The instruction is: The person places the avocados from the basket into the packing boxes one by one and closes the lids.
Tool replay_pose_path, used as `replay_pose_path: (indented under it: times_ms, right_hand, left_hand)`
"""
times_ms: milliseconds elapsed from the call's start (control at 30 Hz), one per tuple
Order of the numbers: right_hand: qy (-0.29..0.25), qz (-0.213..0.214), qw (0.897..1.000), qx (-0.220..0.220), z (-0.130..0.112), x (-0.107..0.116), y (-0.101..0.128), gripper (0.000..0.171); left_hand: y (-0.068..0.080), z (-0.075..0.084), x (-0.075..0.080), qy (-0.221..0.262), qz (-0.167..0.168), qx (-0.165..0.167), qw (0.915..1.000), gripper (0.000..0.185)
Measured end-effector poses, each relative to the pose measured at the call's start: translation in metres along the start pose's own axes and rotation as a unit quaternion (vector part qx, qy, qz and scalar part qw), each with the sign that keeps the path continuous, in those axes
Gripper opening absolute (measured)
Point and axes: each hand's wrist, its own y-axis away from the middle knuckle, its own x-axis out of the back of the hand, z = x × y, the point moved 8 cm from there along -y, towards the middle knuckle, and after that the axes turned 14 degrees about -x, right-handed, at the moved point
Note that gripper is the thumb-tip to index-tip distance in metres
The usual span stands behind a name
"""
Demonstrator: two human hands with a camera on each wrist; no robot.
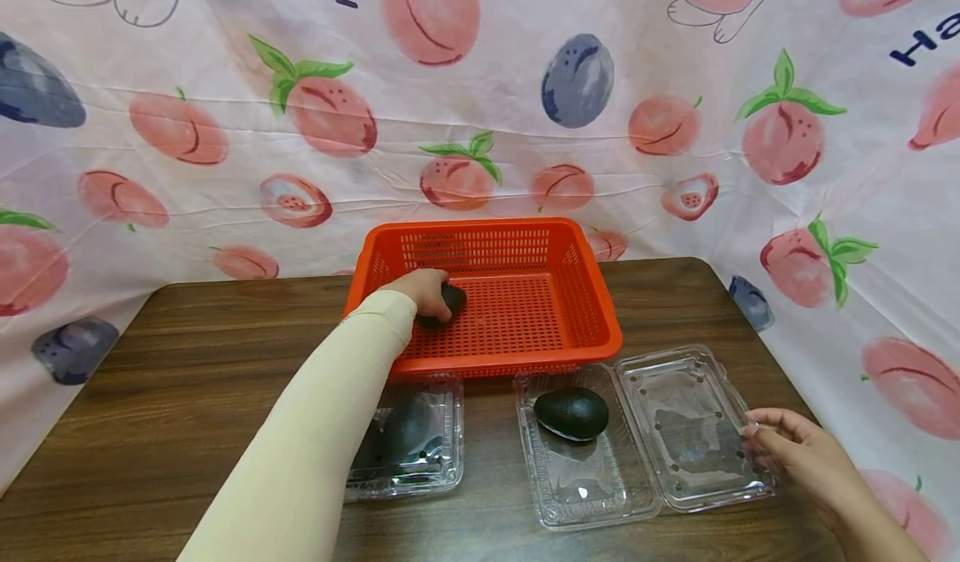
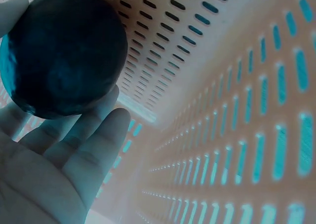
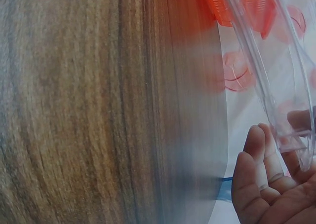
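The only lettering stands on the fruit-print cloth [image 1: 525,128] hung behind the desk. Dark blue letters "Ha" show at its top edge, left of centre, turned sideways and cut off by the frame. A second "Ha" in the same dark blue sits at the far right, slanted and also cut off at the edge. The rest of each word lies out of view. No other text, label or number can be read.
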Motion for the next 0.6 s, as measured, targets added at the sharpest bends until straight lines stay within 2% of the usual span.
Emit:
replay_pose_path:
  times_ms: [233, 600]
  right_hand:
    - [0.0, 0.007, 1.0, 0.002, 0.0, 0.0, 0.001, 0.007]
    - [0.01, 0.01, 1.0, 0.008, 0.001, 0.0, 0.001, 0.011]
  left_hand:
    - [0.002, -0.001, 0.004, -0.011, 0.009, -0.002, 0.9999, 0.073]
    - [0.0, 0.001, 0.014, -0.029, 0.039, -0.031, 0.9983, 0.072]
